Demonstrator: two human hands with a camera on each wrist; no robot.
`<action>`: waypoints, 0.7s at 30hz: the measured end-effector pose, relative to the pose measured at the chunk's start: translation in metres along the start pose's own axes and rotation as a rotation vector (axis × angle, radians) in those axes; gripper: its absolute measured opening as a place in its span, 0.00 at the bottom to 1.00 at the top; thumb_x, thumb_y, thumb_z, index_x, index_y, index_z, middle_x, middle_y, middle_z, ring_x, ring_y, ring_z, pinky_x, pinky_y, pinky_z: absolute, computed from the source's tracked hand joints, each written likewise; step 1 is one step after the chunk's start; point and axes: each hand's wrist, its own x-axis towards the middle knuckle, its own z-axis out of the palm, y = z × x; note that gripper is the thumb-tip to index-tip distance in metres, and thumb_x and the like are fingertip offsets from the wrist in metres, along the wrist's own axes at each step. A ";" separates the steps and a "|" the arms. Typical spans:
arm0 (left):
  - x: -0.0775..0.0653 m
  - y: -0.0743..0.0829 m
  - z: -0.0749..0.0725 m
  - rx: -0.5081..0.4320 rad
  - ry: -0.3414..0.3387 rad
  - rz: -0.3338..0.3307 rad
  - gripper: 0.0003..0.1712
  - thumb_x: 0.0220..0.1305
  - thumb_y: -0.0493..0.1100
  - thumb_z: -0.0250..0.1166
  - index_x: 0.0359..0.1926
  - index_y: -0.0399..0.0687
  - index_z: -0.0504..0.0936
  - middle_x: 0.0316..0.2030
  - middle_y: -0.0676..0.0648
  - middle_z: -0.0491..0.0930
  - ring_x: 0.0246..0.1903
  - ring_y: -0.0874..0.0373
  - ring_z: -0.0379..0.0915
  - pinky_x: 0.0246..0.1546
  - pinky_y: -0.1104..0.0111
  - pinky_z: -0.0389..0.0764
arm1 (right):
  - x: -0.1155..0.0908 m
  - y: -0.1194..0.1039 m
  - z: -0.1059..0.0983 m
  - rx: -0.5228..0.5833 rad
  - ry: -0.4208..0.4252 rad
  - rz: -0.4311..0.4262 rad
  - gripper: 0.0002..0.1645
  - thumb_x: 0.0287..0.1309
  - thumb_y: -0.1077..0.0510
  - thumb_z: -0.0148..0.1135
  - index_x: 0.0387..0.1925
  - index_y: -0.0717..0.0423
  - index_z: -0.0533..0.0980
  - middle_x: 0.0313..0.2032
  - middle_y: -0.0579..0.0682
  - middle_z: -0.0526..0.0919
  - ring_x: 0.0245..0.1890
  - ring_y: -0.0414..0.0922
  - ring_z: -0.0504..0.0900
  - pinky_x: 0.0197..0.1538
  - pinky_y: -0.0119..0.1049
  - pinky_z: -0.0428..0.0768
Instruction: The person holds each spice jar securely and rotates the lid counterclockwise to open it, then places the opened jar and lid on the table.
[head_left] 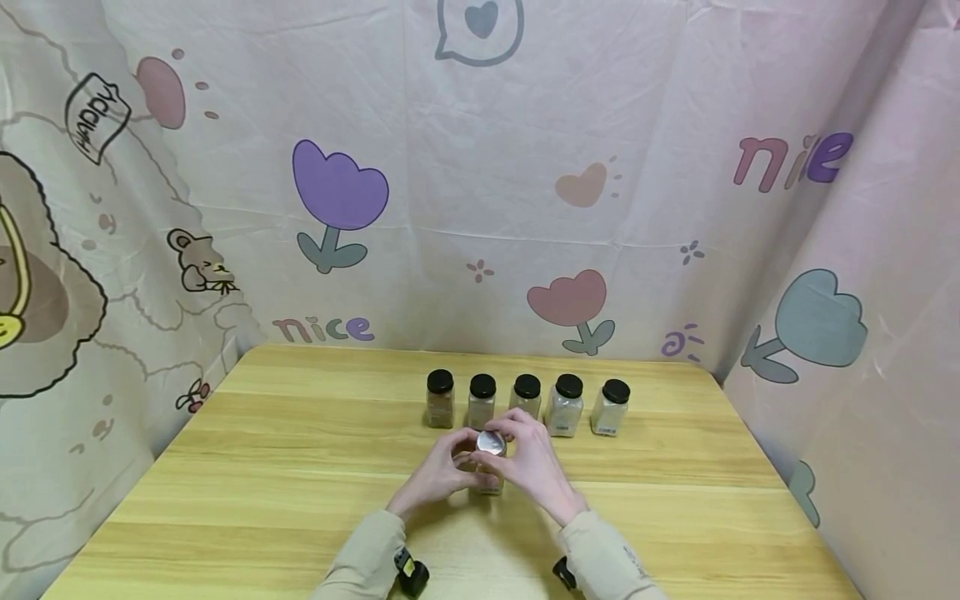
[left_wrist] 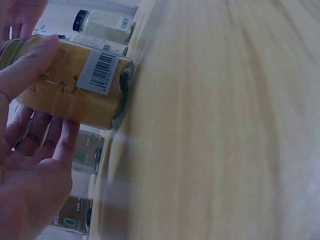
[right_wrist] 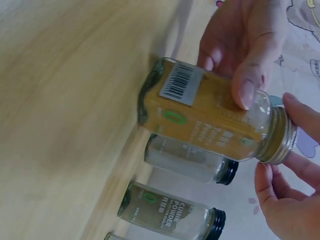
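A square glass jar of orange-yellow turmeric powder (right_wrist: 200, 117) stands upright before me, its label legible in the right wrist view. Its round silver top (head_left: 491, 442) faces up, with no black lid on it. My left hand (head_left: 442, 471) grips the jar's body from the left, thumb across the near face and fingers behind, as the left wrist view shows. From the right, my right hand (head_left: 534, 458) pinches the rim at the silver top (right_wrist: 278, 135) between thumb and fingertips. The barcode label (left_wrist: 98, 71) is near the base of the jar.
Behind the hands, several black-lidded spice jars stand in a row: a brown one (head_left: 440, 400) at left, a cumin powder jar (right_wrist: 167, 212), and pale ones (head_left: 565, 407) towards the right end (head_left: 611, 408). A wooden table (head_left: 300, 417) meets a printed curtain (head_left: 465, 167) at the back.
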 end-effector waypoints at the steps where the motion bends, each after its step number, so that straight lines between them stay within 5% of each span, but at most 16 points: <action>1: 0.000 0.000 0.000 -0.005 -0.001 -0.003 0.29 0.53 0.35 0.77 0.55 0.34 0.77 0.55 0.37 0.79 0.57 0.50 0.77 0.67 0.63 0.77 | 0.000 -0.001 -0.001 0.008 -0.021 0.008 0.20 0.42 0.60 0.82 0.40 0.60 0.85 0.39 0.50 0.85 0.38 0.44 0.83 0.43 0.37 0.84; 9: 0.000 -0.001 0.000 -0.006 0.001 -0.020 0.30 0.53 0.37 0.77 0.56 0.35 0.76 0.55 0.38 0.79 0.56 0.54 0.78 0.66 0.64 0.78 | 0.001 -0.002 -0.010 0.057 -0.100 0.030 0.26 0.45 0.59 0.80 0.49 0.58 0.83 0.48 0.52 0.86 0.49 0.49 0.84 0.55 0.41 0.83; 14: -0.001 -0.001 -0.001 -0.005 0.002 -0.034 0.30 0.53 0.39 0.78 0.56 0.38 0.77 0.54 0.42 0.80 0.54 0.60 0.78 0.68 0.60 0.77 | 0.000 -0.004 -0.007 0.023 -0.024 0.092 0.28 0.40 0.51 0.84 0.44 0.58 0.84 0.39 0.49 0.84 0.39 0.44 0.81 0.43 0.31 0.80; 21: -0.001 0.000 0.000 -0.036 -0.001 -0.028 0.30 0.52 0.37 0.78 0.56 0.37 0.76 0.55 0.40 0.79 0.55 0.57 0.77 0.67 0.65 0.77 | 0.003 -0.008 -0.004 -0.046 0.004 0.128 0.22 0.40 0.50 0.83 0.36 0.57 0.85 0.33 0.46 0.81 0.32 0.40 0.77 0.33 0.22 0.73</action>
